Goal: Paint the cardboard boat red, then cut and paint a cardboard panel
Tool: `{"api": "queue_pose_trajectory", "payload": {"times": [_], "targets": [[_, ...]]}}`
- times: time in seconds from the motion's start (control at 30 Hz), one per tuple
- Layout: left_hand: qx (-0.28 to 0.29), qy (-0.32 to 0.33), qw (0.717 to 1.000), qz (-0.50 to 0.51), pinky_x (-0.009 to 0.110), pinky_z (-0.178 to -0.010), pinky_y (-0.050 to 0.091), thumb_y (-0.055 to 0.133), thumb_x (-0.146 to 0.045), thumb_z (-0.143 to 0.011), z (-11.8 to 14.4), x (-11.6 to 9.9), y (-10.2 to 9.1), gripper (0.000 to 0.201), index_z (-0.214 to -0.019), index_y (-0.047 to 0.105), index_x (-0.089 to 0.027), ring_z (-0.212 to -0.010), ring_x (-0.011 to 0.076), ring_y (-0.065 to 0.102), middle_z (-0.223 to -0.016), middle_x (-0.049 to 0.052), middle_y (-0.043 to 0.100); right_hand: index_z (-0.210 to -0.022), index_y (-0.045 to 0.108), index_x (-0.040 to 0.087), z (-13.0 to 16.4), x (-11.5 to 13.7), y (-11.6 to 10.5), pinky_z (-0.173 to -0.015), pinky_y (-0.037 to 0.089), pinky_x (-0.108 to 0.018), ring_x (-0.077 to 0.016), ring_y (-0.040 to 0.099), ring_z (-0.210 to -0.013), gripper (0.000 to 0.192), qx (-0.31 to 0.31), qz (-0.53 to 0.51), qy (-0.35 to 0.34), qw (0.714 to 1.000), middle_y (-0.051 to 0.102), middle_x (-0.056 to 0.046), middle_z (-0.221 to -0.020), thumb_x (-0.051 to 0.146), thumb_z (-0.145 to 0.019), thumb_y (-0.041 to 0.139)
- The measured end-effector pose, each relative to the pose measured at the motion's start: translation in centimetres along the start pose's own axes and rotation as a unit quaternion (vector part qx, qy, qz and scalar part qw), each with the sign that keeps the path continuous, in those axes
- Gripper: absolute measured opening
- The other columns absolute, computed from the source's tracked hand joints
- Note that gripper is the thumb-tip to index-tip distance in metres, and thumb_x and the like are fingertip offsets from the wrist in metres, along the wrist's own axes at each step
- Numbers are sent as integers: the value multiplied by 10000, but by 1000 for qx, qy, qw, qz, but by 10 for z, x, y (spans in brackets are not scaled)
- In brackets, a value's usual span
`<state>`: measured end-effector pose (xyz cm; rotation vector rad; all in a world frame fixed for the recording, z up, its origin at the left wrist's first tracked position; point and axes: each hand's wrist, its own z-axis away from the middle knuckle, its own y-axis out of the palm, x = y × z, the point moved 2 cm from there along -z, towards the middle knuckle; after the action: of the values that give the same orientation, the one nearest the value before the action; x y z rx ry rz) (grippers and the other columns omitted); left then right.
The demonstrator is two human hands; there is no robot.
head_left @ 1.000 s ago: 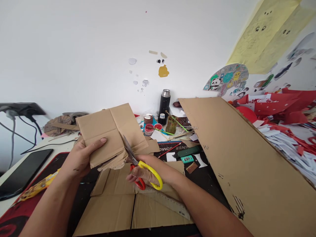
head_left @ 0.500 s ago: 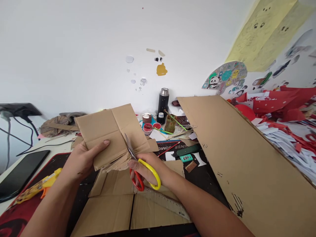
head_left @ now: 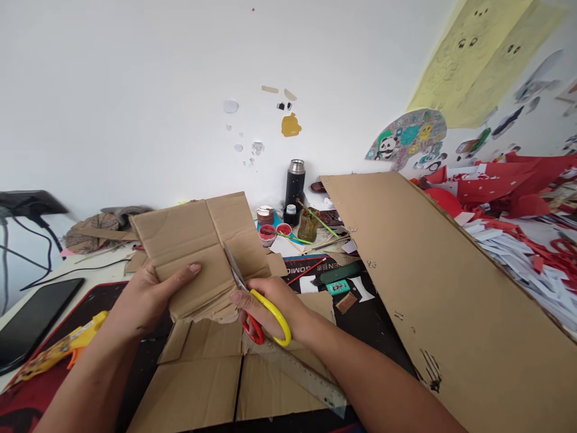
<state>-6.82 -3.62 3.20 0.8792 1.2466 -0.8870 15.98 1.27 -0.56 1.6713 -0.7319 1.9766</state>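
The left hand (head_left: 144, 300) pinches a cardboard piece (head_left: 198, 252) whose near edge meets scissors (head_left: 255, 304) gripped by the right hand (head_left: 270, 310).

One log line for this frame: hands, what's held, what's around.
left hand: holds cardboard piece | right hand: scissors, blades in cardboard | below: flat cardboard, ruler

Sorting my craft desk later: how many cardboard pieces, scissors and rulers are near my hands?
Brown corrugated cardboard pieces: 3 (held, flat, big leaning sheet)
Yellow-and-red-handled scissors: 1
Clear plastic ruler: 1
Total: 5
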Motion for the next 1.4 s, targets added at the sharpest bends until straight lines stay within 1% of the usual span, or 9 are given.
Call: {"api": "queue_pose_trajectory", "payload": {"times": [0.17, 0.37, 0.53, 0.6, 0.77, 0.97, 1.13, 1.3, 1.4], "targets": [[14, -67, 997, 39, 355, -642, 708, 1080, -430, -506, 9, 1, 14, 587, -989, 839, -200, -806, 354, 844, -1011, 149, 873, -764, 550, 224, 3, 7, -3, -508, 412, -229, -139, 625, -521, 643, -36, 58, -18, 998, 646, 9, -610, 829, -968, 624], [49, -89, 994, 41, 367, -699, 714, 1088, -404, -495, 4, 11, 21, 614, -1014, 832, -197, -906, 371, 846, -1066, 159, 871, -730, 523, 228, -2, 1, -8, -551, 353, -249, -142, 575, -572, 625, -98, 94, -47, 990, 582, 33, -584, 784, -995, 624], [41, -110, 993, 22, 372, -694, 711, 1085, -440, -488, 3, 14, 19, 595, -968, 832, -197, -929, 388, 844, -1050, 173, 869, -713, 517, 221, -2, 4, -11, -584, 322, -262, -143, 536, -616, 624, -111, 117, -64, 985, 567, 34, -608, 760, -1006, 632], [29, -87, 996, 14, 378, -719, 712, 1074, -491, -499, 2, 11, 17, 597, -962, 837, -198, -944, 388, 842, -1058, 171, 869, -704, 504, 224, -1, 7, -12, -592, 308, -271, -148, 529, -626, 631, -117, 138, -60, 982, 558, 29, -613, 763, -1002, 637], [-34, 34, 998, 29, 416, -847, 702, 1015, -655, -547, -2, 4, 10, 671, -994, 842, -185, -1050, 394, 823, -1144, 163, 861, -697, 471, 233, 0, 12, -12, -601, 274, -286, -156, 510, -611, 620, -112, 159, -50, 980, 536, 28, -598, 736, -1015, 644], [-52, 20, 998, 1, 367, -704, 705, 1032, -589, -589, -2, 8, 9, 680, -1106, 822, -199, -874, 337, 843, -1018, 124, 875, -698, 473, 227, 0, 11, -8, -607, 256, -293, -150, 476, -628, 609, -111, 177, -59, 976, 521, 33, -611, 711, -1005, 678], [-103, -18, 994, 34, 342, -600, 687, 1068, -598, -464, 2, 6, 17, 678, -917, 795, -174, -664, 295, 811, -844, 104, 855, -705, 474, 226, 1, 10, -8, -606, 256, -298, -148, 465, -628, 623, -118, 175, -63, 975, 509, 35, -620, 743, -1005, 650], [-87, 9, 996, 35, 346, -638, 694, 1052, -590, -523, 5, 5, 23, 727, -1078, 824, -179, -773, 322, 839, -895, 104, 866, -696, 466, 226, 1, 10, -8, -611, 256, -301, -153, 478, -647, 622, -119, 179, -69, 974, 504, 29, -628, 732, -1022, 622], [-89, 3, 996, 25, 370, -675, 705, 1046, -612, -509, 5, 5, 23, 744, -1067, 834, -169, -830, 352, 844, -909, 119, 868, -696, 472, 226, 1, 10, -8, -610, 265, -300, -158, 494, -655, 609, -123, 177, -66, 974, 521, 20, -633, 714, -1037, 600]]}}
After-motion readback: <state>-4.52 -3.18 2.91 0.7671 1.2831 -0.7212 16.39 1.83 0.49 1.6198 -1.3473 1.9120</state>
